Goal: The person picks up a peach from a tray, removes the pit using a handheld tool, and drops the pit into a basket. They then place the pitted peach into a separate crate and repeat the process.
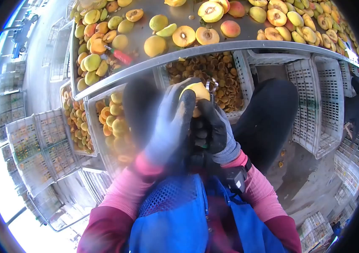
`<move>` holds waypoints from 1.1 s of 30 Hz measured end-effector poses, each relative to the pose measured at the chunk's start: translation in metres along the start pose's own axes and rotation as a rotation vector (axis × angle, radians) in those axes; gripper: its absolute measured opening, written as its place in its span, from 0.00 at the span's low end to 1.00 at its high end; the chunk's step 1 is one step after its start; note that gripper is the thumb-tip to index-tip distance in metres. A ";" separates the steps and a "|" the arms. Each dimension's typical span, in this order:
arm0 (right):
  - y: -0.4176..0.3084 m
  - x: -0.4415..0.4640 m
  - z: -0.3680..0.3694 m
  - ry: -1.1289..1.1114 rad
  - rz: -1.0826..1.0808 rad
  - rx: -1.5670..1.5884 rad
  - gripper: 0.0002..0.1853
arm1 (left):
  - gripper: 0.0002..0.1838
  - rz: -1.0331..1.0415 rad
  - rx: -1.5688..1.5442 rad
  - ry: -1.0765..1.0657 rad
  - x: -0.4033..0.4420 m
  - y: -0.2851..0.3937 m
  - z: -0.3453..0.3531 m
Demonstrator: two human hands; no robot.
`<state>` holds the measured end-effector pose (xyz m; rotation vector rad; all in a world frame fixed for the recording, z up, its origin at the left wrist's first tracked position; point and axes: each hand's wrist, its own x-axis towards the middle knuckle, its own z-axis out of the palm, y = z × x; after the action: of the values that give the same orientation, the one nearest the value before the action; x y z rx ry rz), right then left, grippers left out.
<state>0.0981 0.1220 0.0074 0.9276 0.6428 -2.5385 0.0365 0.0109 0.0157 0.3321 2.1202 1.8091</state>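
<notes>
Both gloved hands meet above my lap. My left hand (169,122), in a grey glove with a dark thumb, is closed round a yellow fruit (198,90). My right hand (218,130), in a black and grey glove, has its fingers bent just below and right of the fruit. A small metal ring-shaped tool end (212,85) sticks up by the right fingers; its handle is mostly hidden in that hand. Beneath the hands, a crate (243,80) holds many brown halved pieces.
A metal table (146,63) carries whole and halved fruit and a red-handled tool (120,55). Fruit-filled crates (97,126) stand at the left, beside my knee. White crates (314,105) stand at the right; stacked crates (40,143) are at the far left.
</notes>
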 end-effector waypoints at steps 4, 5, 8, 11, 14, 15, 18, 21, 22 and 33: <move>0.009 0.005 0.001 -0.101 -0.258 -0.193 0.14 | 0.16 0.179 0.313 0.064 -0.011 -0.024 -0.017; 0.010 0.005 0.001 -0.107 -0.342 -0.168 0.12 | 0.15 0.368 0.657 0.138 -0.013 -0.039 -0.024; 0.024 0.016 -0.009 -0.109 -0.451 -0.047 0.20 | 0.14 -0.044 0.217 -0.040 -0.012 0.003 -0.027; 0.018 0.017 -0.018 -0.101 -0.412 -0.149 0.20 | 0.14 -0.157 -0.114 0.114 -0.016 0.002 -0.010; -0.001 0.017 -0.038 -0.122 -0.515 -0.445 0.19 | 0.15 -0.108 0.155 -0.025 -0.016 -0.007 -0.024; -0.007 0.025 -0.042 -0.208 -0.529 -0.669 0.19 | 0.15 -0.176 0.132 -0.215 -0.018 -0.012 -0.041; -0.009 0.019 -0.032 -0.291 -0.597 -0.992 0.20 | 0.17 -0.373 -0.133 -0.432 -0.023 -0.023 -0.057; 0.005 0.026 -0.027 -0.083 -0.537 -1.073 0.17 | 0.16 -0.373 -0.129 -0.284 -0.031 -0.037 -0.058; 0.013 0.023 -0.014 0.042 -0.486 -0.773 0.15 | 0.15 -0.312 -0.187 -0.126 -0.035 -0.048 -0.050; 0.045 0.014 0.006 0.089 -0.550 -0.816 0.15 | 0.16 0.210 0.344 0.285 -0.045 -0.054 -0.025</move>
<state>0.1063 0.0795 -0.0112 0.6026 1.9808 -2.2531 0.0694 -0.0384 -0.0294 0.4144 2.6959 1.6750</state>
